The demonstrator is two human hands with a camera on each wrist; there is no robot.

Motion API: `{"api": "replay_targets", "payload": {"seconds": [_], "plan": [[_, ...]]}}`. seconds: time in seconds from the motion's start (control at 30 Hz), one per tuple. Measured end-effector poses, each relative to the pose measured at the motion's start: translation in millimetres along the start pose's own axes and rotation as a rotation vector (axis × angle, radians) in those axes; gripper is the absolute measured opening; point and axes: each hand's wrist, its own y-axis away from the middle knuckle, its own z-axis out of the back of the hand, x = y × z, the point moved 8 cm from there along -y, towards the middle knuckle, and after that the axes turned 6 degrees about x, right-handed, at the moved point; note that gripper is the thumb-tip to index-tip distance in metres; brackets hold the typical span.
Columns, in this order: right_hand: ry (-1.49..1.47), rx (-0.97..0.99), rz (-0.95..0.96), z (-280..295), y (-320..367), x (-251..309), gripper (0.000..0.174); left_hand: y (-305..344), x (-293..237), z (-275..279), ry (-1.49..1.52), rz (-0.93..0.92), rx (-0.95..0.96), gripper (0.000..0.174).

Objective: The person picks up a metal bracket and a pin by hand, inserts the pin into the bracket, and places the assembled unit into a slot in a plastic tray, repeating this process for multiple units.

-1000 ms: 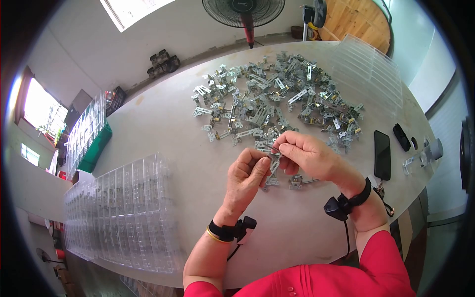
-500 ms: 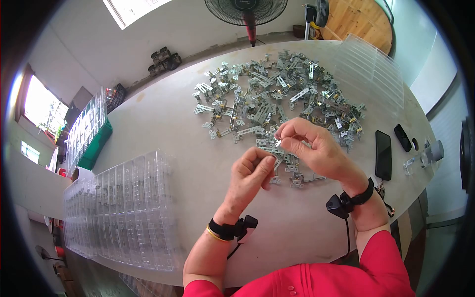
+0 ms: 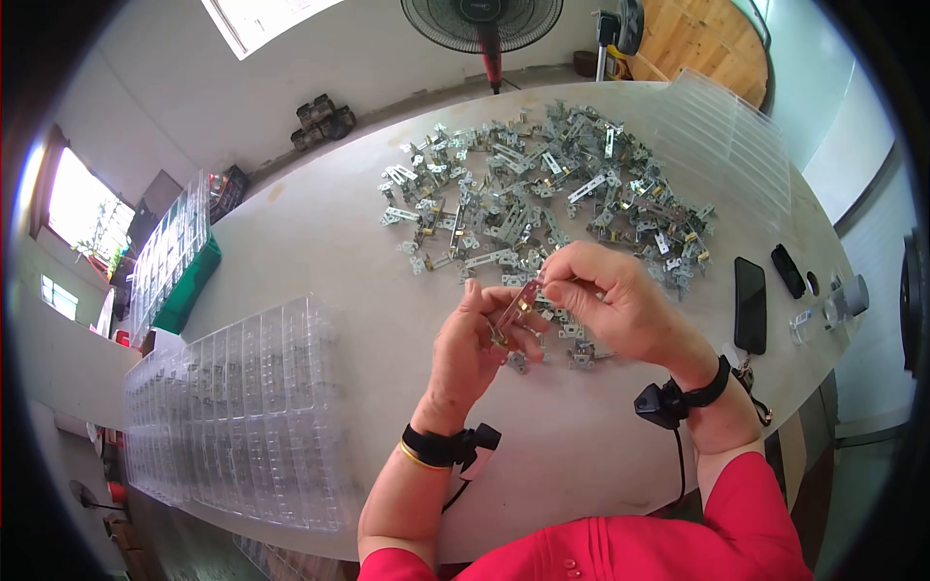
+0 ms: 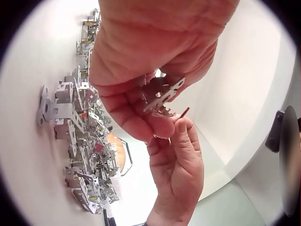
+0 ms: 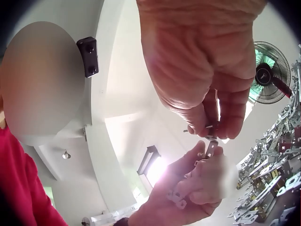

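My left hand (image 3: 499, 324) holds a narrow metal bracket (image 3: 513, 308) tilted above the table, its fingers curled round the lower end. My right hand (image 3: 547, 283) pinches a small pin at the bracket's upper end. In the left wrist view the bracket (image 4: 162, 94) sits between the left fingers, and the right hand (image 4: 176, 155) brings a thin pin (image 4: 183, 112) to it. From the right wrist, the right fingertips (image 5: 207, 127) pinch just above the bracket (image 5: 210, 149) held by the left hand (image 5: 197, 183).
A big pile of metal brackets (image 3: 542, 184) covers the far table. A few loose brackets (image 3: 579, 356) lie under the hands. Clear compartment trays (image 3: 242, 416) lie at the left and another stack (image 3: 722, 136) at the far right. A phone (image 3: 748, 302) lies to the right.
The right hand drew back from the pile's edge with a small piece and met the left hand. The left hand turned and now holds the bracket up between both hands.
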Motion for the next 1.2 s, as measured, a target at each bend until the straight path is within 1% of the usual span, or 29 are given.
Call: {"api": "replay_targets", "payload": {"seconds": [0.03, 0.07, 0.1, 0.13, 0.17, 0.2, 0.27, 0.3, 0.37, 0.5, 0.57, 0.6, 0.67, 0.7, 0.77, 0.9, 0.97, 1.0, 1.07, 1.2], "plan": [[-0.063, -0.062, -0.050, 4.3, 0.6, -5.4, 0.005, -0.7, -1.8, 1.6, 0.028, -0.044, 0.015, 0.041], [-0.060, -0.062, -0.046, 4.7, -0.5, -6.1, 0.005, -1.2, -4.1, 2.8, 0.056, -0.090, 0.030, 0.045], [-0.166, -0.100, -0.130, 7.3, -0.5, -15.6, 0.006, -1.7, -3.3, 4.3, 0.053, -0.094, 0.032, 0.045], [-0.272, -0.136, -0.216, 8.9, 0.5, -25.0, 0.008, -0.8, -7.9, 6.0, 0.020, -0.175, 0.023, 0.042], [-0.280, -0.155, -0.214, 11.4, -0.6, -26.3, 0.012, 0.5, -12.9, 6.4, -0.012, -0.255, 0.013, 0.041], [-0.279, -0.153, -0.210, 11.8, -1.3, -26.4, 0.012, 0.5, -12.9, 1.9, -0.014, -0.259, 0.014, 0.041], [-0.382, -0.181, -0.278, 11.5, -0.5, -33.5, 0.014, 3.8, -23.4, -5.9, -0.158, -0.368, -0.059, 0.038], [-0.382, -0.180, -0.276, 10.1, -1.2, -34.3, 0.014, 3.2, -22.9, -5.0, -0.159, -0.370, -0.059, 0.038], [-0.479, -0.144, -0.332, 1.4, -0.3, -41.7, 0.016, 2.7, -22.8, -2.7, -0.147, -0.418, -0.019, 0.036], [-0.534, -0.104, -0.365, -7.6, 0.5, -44.7, 0.016, 2.6, -21.5, 8.5, -0.171, -0.416, -0.083, 0.032], [-0.433, -0.063, -0.388, -11.2, 1.0, -46.5, 0.015, 3.1, -24.5, 9.6, -0.233, -0.415, -0.121, 0.028], [-0.432, -0.058, -0.388, -11.6, 1.3, -49.0, 0.015, 3.5, -24.5, 11.5, -0.232, -0.419, -0.123, 0.028], [-0.152, -0.069, -0.330, -4.9, 0.3, -48.2, 0.012, 2.3, -20.4, 17.3, -0.272, -0.377, -0.127, 0.024], [-0.150, -0.064, -0.329, -5.3, -0.4, -45.5, 0.012, 3.5, -20.0, 19.5, -0.270, -0.381, -0.130, 0.024], [-0.286, -0.108, -0.363, -2.3, 0.5, -39.6, 0.011, 2.9, -11.6, 22.6, -0.263, -0.294, -0.120, 0.021], [-0.227, -0.075, -0.373, -4.5, -1.0, -28.5, 0.010, 2.1, -5.1, 22.2, -0.284, -0.233, -0.159, 0.021], [-0.026, -0.033, -0.269, -2.9, -4.9, -15.7, 0.008, 0.8, -4.8, 23.2, -0.300, -0.233, -0.154, 0.020], [-0.025, -0.031, -0.270, -2.9, -4.7, -15.4, 0.008, 0.8, -5.1, 23.3, -0.297, -0.234, -0.155, 0.020], [0.083, -0.049, -0.217, -3.2, -4.6, -10.9, 0.006, 3.3, -5.2, 24.3, -0.323, -0.213, -0.177, 0.023], [0.056, -0.054, -0.248, -12.2, -2.0, -13.2, 0.005, 3.3, -4.4, 21.5, -0.312, -0.203, -0.185, 0.020]]}}
